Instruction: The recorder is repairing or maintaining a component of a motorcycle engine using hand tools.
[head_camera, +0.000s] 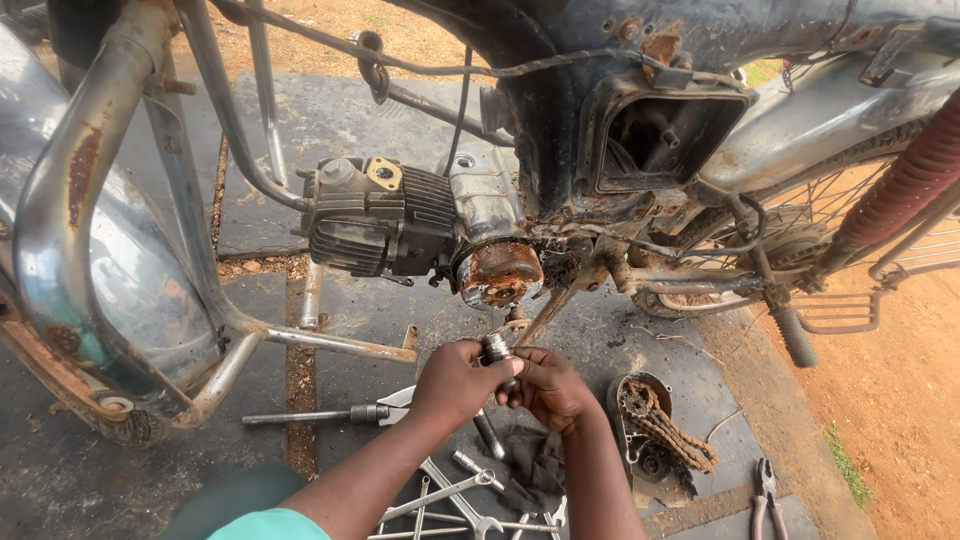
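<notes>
— Head view: both hands meet below the engine (400, 215), the left hand (455, 380) and right hand (550, 388) clasped together around a small metal cylindrical part (496, 348).

— How far along?

— Side cover off, a rusty round housing (499, 272) exposed (reassembly not yet visible). A chain in its cover (655, 420), spanners (455, 500) and pliers (765, 495) lie on the ground; the crash bar (330, 342) crowds the left.
</notes>
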